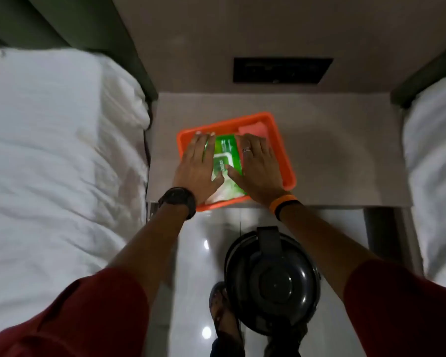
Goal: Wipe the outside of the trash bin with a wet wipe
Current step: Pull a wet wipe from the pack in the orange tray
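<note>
A green pack of wet wipes point(225, 157) lies in an orange tray point(281, 140) on the bedside table. My left hand point(197, 163) rests flat on the pack's left side, fingers spread. My right hand point(259, 166) lies flat on its right side, thumb touching the pack's white label. Neither hand grips the pack. The round black trash bin point(272, 282), lid closed and pedal arm at its top, stands on the glossy floor below the table's front edge, between my forearms.
A pink item point(252, 128) sits in the tray's far right corner. White-sheeted beds flank the grey table point(332, 155) on the left point(49, 150) and right point(435, 163). A dark wall panel point(281, 70) is behind. My sandalled foot point(223, 318) stands beside the bin.
</note>
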A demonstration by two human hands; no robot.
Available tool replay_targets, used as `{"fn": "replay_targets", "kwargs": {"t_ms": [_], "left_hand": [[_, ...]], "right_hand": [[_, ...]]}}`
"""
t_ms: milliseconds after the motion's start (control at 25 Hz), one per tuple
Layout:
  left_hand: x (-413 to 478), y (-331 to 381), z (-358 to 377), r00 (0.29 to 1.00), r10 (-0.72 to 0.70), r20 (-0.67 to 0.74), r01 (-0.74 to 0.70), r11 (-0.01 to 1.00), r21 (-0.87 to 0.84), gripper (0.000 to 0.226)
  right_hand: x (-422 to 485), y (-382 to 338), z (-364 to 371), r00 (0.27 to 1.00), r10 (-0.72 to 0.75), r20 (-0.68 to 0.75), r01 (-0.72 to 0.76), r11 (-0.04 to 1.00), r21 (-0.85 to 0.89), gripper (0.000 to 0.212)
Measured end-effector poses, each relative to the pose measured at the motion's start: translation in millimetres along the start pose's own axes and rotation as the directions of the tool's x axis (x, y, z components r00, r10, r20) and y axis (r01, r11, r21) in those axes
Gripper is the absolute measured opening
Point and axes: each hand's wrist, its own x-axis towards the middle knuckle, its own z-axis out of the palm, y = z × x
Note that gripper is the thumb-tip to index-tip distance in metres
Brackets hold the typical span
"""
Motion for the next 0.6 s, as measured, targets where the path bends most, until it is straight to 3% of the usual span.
{"fn": "replay_targets", "kwargs": {"t_ms": [160, 240, 440, 600], "left_hand": [[23.1, -22.6, 55.2, 0.973, -0.009, 0.23, 0.04, 0.991, -0.131, 0.095], [38.7, -25.1, 74.3, 0.951, -0.032, 0.306, 0.084, 0.984, -0.159, 0.096], [57.1, -34.0, 82.2, 0.969, -0.029, 0.245, 0.059, 0.991, -0.116, 0.067], [59.3, -37.6, 82.2, 0.955, 0.015, 0.297, 0.028, 0.99, -0.139, 0.082]], "right_hand": [[14.7, 7.1, 67.2, 0.933, 0.286, 0.217, -0.327, 0.927, 0.185, 0.029], [20.1, 6.5, 84.1, 0.894, 0.387, 0.227, -0.44, 0.856, 0.273, 0.018], [22.8, 0.0, 91.4, 0.875, 0.468, 0.123, -0.475, 0.78, 0.409, 0.027], [20.0, -3.0, 91.7, 0.871, 0.481, 0.101, -0.475, 0.768, 0.429, 0.032]]}}
